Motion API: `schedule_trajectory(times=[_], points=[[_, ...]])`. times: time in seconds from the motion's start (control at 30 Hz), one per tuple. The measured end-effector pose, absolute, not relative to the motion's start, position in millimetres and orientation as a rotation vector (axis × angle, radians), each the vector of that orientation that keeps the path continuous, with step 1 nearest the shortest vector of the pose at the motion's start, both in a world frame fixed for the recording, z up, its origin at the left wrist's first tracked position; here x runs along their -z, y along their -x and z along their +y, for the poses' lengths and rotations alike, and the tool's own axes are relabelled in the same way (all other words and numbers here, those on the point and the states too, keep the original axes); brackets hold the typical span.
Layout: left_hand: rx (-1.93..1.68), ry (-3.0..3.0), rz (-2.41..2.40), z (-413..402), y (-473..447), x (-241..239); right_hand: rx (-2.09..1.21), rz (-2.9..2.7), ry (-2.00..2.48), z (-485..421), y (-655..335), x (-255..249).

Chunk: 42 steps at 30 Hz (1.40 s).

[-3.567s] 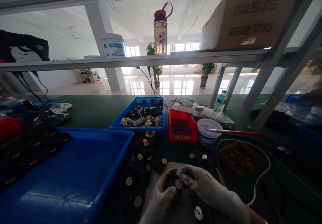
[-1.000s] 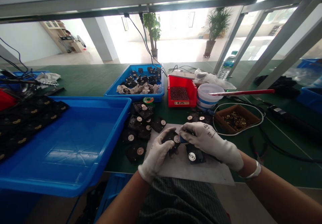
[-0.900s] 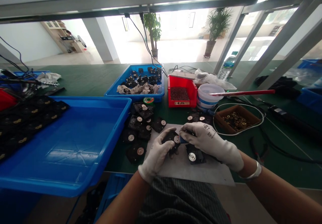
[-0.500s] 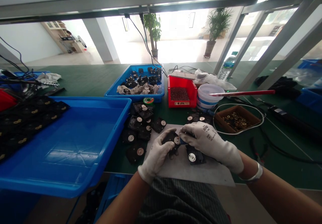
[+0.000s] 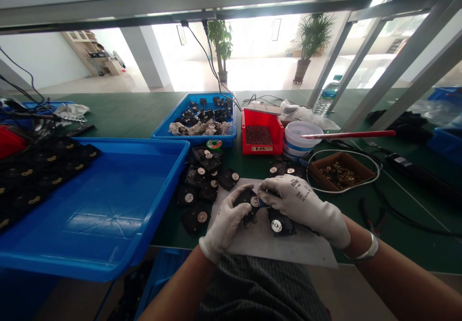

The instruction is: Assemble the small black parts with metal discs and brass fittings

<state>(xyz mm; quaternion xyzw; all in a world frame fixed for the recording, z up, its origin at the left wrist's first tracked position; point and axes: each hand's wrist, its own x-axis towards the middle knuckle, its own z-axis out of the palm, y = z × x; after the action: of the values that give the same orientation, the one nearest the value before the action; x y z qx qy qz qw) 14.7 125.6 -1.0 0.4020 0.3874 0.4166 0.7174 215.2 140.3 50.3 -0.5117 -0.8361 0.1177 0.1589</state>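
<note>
My left hand (image 5: 224,222), in a white glove, grips a black plastic part with a silver disc (image 5: 255,201) between thumb and fingers. From the right, my gloved right hand (image 5: 301,199) pinches a small blue piece (image 5: 265,202) against that part; its fingers hide most of it. Below the right hand, another black part with a silver disc (image 5: 276,226) lies on a pale sheet (image 5: 306,253). Several similar black parts (image 5: 197,219) are clustered on the green table to the left of the sheet.
A large blue tray (image 5: 104,215) stands left, with black parts at its far-left side. Behind are a smaller blue tray (image 5: 159,129), a red bin (image 5: 263,148) of small brown pieces and a white tub (image 5: 303,131). Rightward sit a box of brass pieces (image 5: 341,173) and pliers (image 5: 371,220).
Both hands keep their grip at almost the same place. The whole view has shifted very slightly; nothing else visibly differs.
</note>
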Motion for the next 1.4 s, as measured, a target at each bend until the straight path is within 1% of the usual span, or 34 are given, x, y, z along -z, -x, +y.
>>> schedule_trajectory(times=[0.5,0.73,0.97,1.23,1.4], points=[[-0.91,-0.925,0.862,125.5,-14.3,-3.8,-0.347,-2.367,1.48,140.3,-213.1,-50.1],[-0.985,-1.049,0.891,126.3,-15.2,6.9,-0.408,-2.228,1.482,135.6,-216.3,-54.5],[-1.103,-1.468,1.129,119.0,-11.6,12.8,-0.744,-1.801,1.496,112.6,-241.6,-67.1],[-1.012,-2.095,1.54,125.9,10.6,-4.6,-0.62,-1.632,1.567,95.0,-266.6,-71.2],[-0.84,-2.391,1.534,131.7,11.3,3.2,-0.541,-1.568,1.595,87.2,-279.1,-73.9]])
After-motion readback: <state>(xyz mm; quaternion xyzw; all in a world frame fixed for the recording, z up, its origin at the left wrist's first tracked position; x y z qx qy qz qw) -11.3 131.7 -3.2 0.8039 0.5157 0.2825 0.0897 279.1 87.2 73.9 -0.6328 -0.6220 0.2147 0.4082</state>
